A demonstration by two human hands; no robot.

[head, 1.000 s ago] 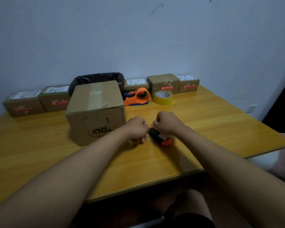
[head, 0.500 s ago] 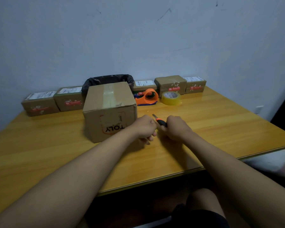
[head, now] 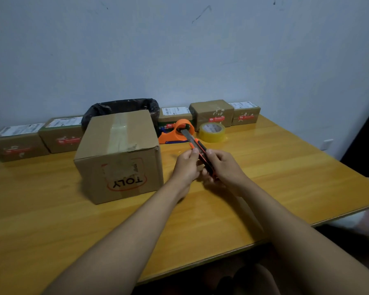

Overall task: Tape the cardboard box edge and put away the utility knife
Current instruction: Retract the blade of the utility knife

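Note:
An orange and black utility knife [head: 201,151] is held above the wooden table [head: 285,167], its grey blade extended and pointing away from me toward the tape dispenser. My right hand [head: 224,169] grips the knife's handle. My left hand [head: 186,166] pinches the knife's body from the left side. The cardboard box [head: 117,156], with clear tape along its top seam and "TOLY" printed upside down on the front, stands just left of my hands.
An orange tape dispenser [head: 177,134] and a yellowish tape roll [head: 212,132] lie behind the knife. Several small parcels [head: 212,112] line the wall. A bin with a black bag [head: 121,108] stands behind the box. The table's edge runs at the right.
The knife has been lifted off the table between both hands, and its blade now sticks out. The view has shifted so the box appears further right.

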